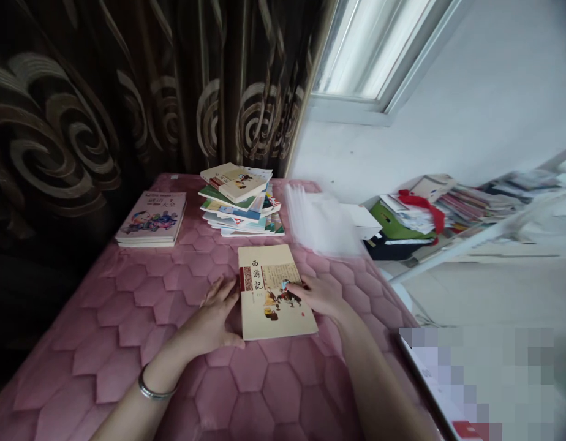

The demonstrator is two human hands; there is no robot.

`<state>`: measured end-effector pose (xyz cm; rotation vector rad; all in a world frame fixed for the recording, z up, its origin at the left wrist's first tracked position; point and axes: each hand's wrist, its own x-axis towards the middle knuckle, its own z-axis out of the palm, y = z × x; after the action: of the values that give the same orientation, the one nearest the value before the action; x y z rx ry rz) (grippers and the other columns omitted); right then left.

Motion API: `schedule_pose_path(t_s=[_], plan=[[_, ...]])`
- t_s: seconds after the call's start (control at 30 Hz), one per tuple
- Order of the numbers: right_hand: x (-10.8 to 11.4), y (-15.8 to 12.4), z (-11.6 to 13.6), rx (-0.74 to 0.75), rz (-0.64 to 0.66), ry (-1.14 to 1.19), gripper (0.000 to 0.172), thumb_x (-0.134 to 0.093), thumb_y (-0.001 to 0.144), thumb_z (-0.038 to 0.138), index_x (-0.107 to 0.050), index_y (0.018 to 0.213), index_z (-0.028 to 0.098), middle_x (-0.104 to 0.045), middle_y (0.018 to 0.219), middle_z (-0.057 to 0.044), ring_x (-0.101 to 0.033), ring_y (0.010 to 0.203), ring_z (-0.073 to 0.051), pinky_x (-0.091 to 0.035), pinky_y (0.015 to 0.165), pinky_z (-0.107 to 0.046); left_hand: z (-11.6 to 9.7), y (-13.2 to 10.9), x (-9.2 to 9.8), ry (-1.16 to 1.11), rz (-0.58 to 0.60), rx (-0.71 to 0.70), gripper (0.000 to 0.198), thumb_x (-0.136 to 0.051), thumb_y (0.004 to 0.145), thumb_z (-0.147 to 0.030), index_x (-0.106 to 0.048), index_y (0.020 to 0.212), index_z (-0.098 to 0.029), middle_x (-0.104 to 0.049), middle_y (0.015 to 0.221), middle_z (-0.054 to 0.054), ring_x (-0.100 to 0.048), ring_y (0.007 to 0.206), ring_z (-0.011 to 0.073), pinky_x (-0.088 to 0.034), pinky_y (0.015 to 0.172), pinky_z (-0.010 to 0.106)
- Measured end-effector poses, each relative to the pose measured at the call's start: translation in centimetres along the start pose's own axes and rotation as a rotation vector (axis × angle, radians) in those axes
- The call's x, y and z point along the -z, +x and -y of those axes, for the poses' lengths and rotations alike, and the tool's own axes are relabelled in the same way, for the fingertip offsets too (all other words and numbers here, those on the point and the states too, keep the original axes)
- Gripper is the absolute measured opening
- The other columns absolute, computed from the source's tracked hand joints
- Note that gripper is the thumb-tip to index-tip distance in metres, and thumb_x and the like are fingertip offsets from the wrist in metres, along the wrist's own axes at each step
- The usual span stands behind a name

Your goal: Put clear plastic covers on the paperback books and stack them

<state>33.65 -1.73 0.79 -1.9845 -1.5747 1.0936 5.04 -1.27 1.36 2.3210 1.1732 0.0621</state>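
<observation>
I see left hand point(217, 318) spread; right hand point(323, 296) thumbing the book point(274, 293), pinch unclear; stack point(239, 205) seemingly formed, this one unstacked.

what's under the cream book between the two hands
Pink hexagon-patterned padding shows around the cream book; the patch directly beneath is covered, so anything hidden there cannot be seen.

Your left hand point(217, 315): palm down, fingers point(225, 290) spread, thumb point(234, 339) out toward your right. Your right hand point(323, 296): pointing inward, grip unclear. Both forearms point(173, 357) bare, angled inward.
</observation>
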Motion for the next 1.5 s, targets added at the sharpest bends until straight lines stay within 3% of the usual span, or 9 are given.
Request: schedule_pose_path(t_s=[0.17,0.4,0.67,1.07,1.5], plan=[[0.12,-0.42,0.95,0.018,-0.079,-0.172,0.044,-0.046,0.085,0.058,-0.069,0.086,0.02,-0.072,0.086,-0.007,-0.066,0.081,-0.024,-0.045,0.067,-0.03,0.29,0.05,-0.2,-0.004,-0.001,-0.012,0.107,-0.078,0.057,-0.054,-0.027,0.147,-0.023,-0.013,0.157,0.014,-0.002,0.144,0.0363,-0.02,0.113,0.054],[-0.04,-0.19,0.62,0.045,-0.071,-0.163,0.04,-0.047,0.085,0.055,-0.071,0.089,0.024,-0.072,0.087,-0.004,-0.067,0.084,-0.024,-0.045,0.066,-0.029,0.18,0.11,-0.14,-0.034,0.005,-0.004,0.109,-0.08,0.055,-0.054,-0.029,0.146,-0.023,-0.012,0.157,0.015,0.0,0.144,0.0359,-0.017,0.114,0.054],[-0.21,-0.17,0.65,-0.024,-0.145,-0.254,0.043,-0.05,0.082,0.06,-0.07,0.086,0.022,-0.072,0.084,-0.008,-0.067,0.083,-0.029,-0.046,0.066,-0.034,0.69,-0.2,-0.32,-0.082,0.018,-0.039,0.118,-0.081,0.053,-0.053,-0.018,0.149,-0.026,-0.007,0.158,0.012,0.004,0.144,0.0364,-0.015,0.114,0.055],[0.05,-0.38,0.58,0.141,-0.065,-0.176,0.036,-0.045,0.088,0.051,-0.071,0.092,0.026,-0.073,0.089,-0.004,-0.067,0.082,-0.023,-0.044,0.067,-0.028,0.37,-0.03,-0.26,-0.029,0.002,-0.026,0.108,-0.079,0.056,-0.054,-0.025,0.147,-0.027,-0.011,0.158,0.011,0.001,0.144,0.0375,-0.018,0.113,0.056],[-0.1,-0.53,0.56,0.076,-0.096,-0.341,0.044,-0.039,0.09,0.053,-0.07,0.1,0.024,-0.072,0.094,-0.007,-0.066,0.089,-0.028,-0.043,0.071,-0.032,-0.09,-0.2,-0.08,0.006,0.026,0.005,0.111,-0.078,0.058,-0.052,-0.022,0.148,-0.022,-0.006,0.158,0.013,0.004,0.144,0.0353,-0.016,0.115,0.053]])
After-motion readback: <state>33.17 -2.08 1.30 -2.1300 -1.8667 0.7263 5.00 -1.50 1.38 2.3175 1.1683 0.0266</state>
